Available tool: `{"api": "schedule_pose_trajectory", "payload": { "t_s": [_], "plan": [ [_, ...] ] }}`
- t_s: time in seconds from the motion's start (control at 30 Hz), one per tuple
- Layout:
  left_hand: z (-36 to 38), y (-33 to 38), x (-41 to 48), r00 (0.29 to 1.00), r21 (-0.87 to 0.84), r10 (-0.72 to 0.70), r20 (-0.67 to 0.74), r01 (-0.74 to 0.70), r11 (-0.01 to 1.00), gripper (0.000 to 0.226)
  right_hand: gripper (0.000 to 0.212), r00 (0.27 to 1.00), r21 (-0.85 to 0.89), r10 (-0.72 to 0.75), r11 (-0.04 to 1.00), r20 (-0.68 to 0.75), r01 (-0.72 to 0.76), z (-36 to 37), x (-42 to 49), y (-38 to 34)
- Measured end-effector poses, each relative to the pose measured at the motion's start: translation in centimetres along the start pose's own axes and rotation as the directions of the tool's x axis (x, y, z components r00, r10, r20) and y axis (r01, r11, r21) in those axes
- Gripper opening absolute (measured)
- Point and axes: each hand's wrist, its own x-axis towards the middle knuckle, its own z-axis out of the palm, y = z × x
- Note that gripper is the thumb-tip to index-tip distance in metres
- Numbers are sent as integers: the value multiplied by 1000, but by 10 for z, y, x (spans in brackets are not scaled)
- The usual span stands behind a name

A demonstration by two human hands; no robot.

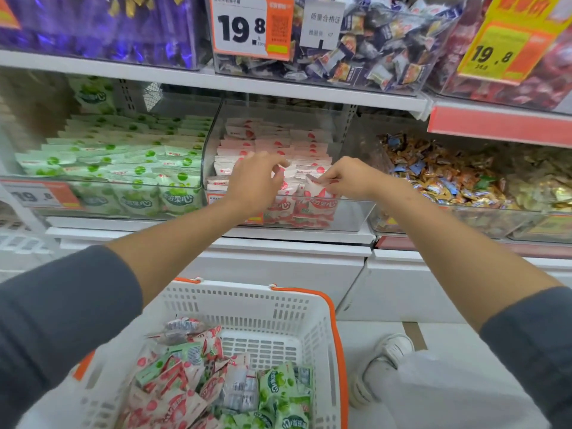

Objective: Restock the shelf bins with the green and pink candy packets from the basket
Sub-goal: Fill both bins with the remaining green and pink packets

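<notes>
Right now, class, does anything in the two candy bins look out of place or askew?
One green packet stands upright at the back of the green bin, above the rest; the pink bin looks tidy.

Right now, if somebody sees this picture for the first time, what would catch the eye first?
Both hands reach into the middle clear bin: the right hand pinches a pink packet at its front, the left hand hovers over the rows beside it. Below, a white basket with orange trim holds mixed green and pink packets; above, a large price tag reads 19.8.
</notes>
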Motion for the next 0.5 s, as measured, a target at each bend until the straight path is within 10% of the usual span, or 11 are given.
{"api": "schedule_pose_trajectory", "payload": {
  "t_s": [0.23,0.5],
  "plan": [
    [18,26,74,859,86,-37,511,-8,996,22,16,998,22,-33,999,49,32,0,6,12],
    [23,28,85,853,18,16,521,-30,999,15,12,995,-52,-88,995,39,90,-4,7,17]
  ]
}}
